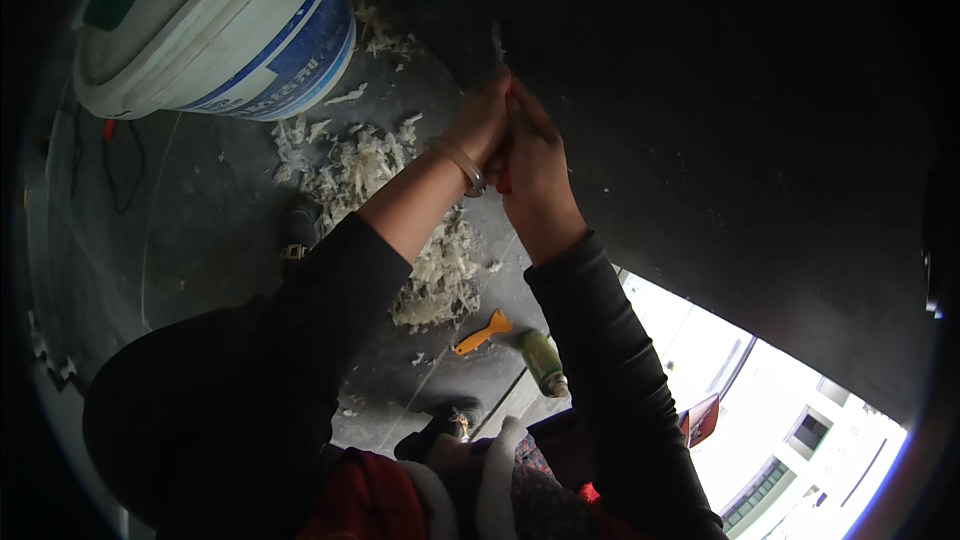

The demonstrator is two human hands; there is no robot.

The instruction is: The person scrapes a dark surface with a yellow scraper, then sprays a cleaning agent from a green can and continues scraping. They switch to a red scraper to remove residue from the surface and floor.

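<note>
My left hand (480,118), with a bangle on its wrist, and my right hand (536,157) are clasped together against a dark, flat panel (712,150). Between them shows a red handle (505,178); the rest of that tool is mostly hidden by my fingers, so its kind is unclear. Just beyond the fingertips, a pale, ragged strip (496,41) stands out against the dark surface. A heap of whitish shavings (439,277) lies on the floor below my forearms.
A white and blue plastic bucket (247,52) bearing writing stands at upper left. On the grey floor (225,232) lie a small yellow plastic scraper (484,332), a green bottle or can (544,364) and a dark cord (139,172). Bright daylight enters beyond the panel's lower edge.
</note>
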